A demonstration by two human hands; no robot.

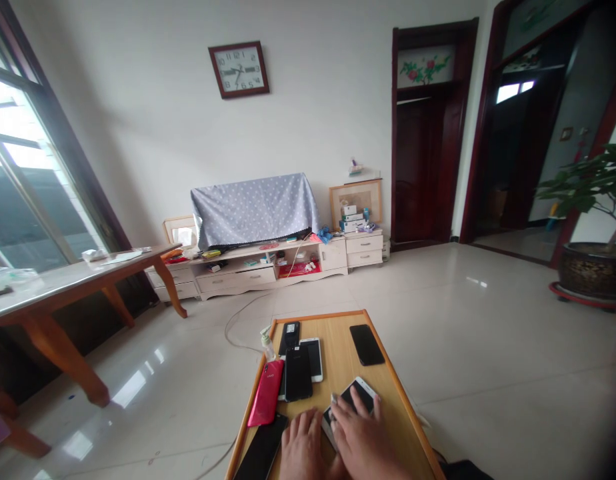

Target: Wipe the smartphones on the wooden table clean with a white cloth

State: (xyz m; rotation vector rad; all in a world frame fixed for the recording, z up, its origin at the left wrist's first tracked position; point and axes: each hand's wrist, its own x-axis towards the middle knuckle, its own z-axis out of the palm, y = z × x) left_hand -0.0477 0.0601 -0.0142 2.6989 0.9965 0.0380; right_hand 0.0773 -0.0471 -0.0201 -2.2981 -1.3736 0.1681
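A white-framed smartphone (367,385) with a dark screen lies slanted on the small wooden table. My right hand (362,430) rests over it with fingers spread, fingertips on its screen and edge. Beside one fingertip is a small pale spot, too small to make out. Just left of that phone, my left hand (303,443) lies palm down, fingers stretched forward and close together; whether it touches the phone's lower edge is hidden. Past its fingertips lie a black phone (299,375), a red phone (266,393) and a dark phone (262,448).
The wooden table (338,327) has a raised orange rim. Another black phone (367,345) lies at its far right, a white phone (315,360) and a dark phone (289,337) at the far left, near a pump bottle (267,343). A cable (231,333) crosses the floor.
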